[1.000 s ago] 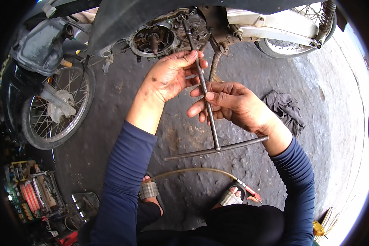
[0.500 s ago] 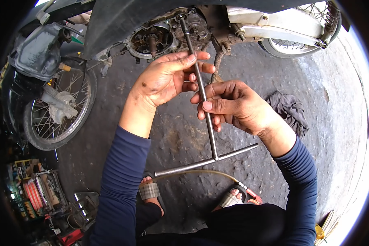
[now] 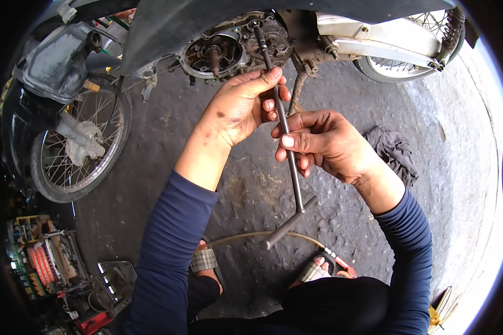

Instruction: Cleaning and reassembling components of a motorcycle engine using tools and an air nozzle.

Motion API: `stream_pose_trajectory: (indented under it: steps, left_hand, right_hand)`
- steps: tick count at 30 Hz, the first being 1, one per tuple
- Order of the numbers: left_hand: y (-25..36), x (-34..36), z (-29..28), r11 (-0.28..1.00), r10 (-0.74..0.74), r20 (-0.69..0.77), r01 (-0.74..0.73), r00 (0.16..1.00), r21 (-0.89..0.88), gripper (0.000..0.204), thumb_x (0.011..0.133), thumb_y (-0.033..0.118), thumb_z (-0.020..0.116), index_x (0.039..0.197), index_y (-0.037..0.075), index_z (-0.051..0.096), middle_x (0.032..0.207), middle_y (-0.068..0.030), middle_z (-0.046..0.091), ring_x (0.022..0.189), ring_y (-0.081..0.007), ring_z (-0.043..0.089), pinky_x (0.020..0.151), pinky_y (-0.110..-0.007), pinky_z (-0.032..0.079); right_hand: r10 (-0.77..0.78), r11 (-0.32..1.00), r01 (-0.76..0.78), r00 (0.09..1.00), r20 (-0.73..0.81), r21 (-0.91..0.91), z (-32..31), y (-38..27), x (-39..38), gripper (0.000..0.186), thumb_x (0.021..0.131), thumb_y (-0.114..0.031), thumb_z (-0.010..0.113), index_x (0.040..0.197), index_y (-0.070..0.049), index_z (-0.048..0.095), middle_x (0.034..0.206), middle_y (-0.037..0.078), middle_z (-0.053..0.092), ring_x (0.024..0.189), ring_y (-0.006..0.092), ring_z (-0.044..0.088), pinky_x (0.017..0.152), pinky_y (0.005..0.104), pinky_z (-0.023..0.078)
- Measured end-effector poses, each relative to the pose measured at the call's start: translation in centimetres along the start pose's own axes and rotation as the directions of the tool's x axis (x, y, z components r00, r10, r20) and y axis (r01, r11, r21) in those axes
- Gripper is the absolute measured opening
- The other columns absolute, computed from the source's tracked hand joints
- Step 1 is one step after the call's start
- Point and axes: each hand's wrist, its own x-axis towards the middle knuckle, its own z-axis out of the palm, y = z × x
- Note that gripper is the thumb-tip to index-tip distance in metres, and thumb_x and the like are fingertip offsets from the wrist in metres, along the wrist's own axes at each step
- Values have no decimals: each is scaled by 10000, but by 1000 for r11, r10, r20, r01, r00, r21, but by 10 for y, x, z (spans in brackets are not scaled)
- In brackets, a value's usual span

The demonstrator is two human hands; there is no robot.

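A long steel T-handle wrench (image 3: 295, 180) runs from the opened motorbike engine (image 3: 214, 56) down toward me, its socket end at a fitting near the top of the engine case. My left hand (image 3: 248, 106) is closed around the upper shaft, thumb on top. Lower on the shaft, my right hand (image 3: 318, 142) grips it between thumb and curled fingers. The crossbar (image 3: 285, 230) lies at a slant below both hands, untouched by them. In the exposed round housing on the engine a rusty shaft sticks out.
A front wheel (image 3: 61, 167) stands at left, a rear wheel (image 3: 385, 70) at upper right. On the dark floor lie a crumpled cloth (image 3: 388, 151) and a hose with a red air gun (image 3: 343, 267) by my sandalled feet. A toolbox (image 3: 42, 262) with assorted tools sits at lower left.
The wrench has turned about its shaft: its crossbar went from nearly horizontal to a steep slant, with a much shorter apparent length. Both hands stay on the shaft, shifting only slightly.
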Motion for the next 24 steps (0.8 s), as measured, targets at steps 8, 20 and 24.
stream_pose_trajectory:
  steps: [8,20,24]
  left_hand:
    - [-15,0,0,986,56,-12,-57,998,-156,209,960,281,608,954,74,641,786,-8,621,591,-60,476,564,-222,414]
    - [-21,-14,29,866,-237,163,284,958,-413,429,985,512,467,795,134,535,753,-52,608,701,-170,577,672,-332,476]
    - [-30,-34,42,727,-253,496,501,831,-469,492,1000,527,404,686,150,436,665,-40,526,649,-192,551,678,-351,477]
  right_hand:
    - [-221,385,51,975,-38,-922,67,-6,-104,583,748,16,628,1309,71,479,992,220,634,751,320,667,629,363,542]
    - [-122,940,275,824,-554,201,131,48,-74,398,1046,-303,392,1229,45,457,1100,202,636,833,239,656,806,357,520]
    - [33,422,503,823,-567,754,146,68,-68,485,1029,-419,393,1215,17,495,1005,170,673,582,189,572,671,349,511]
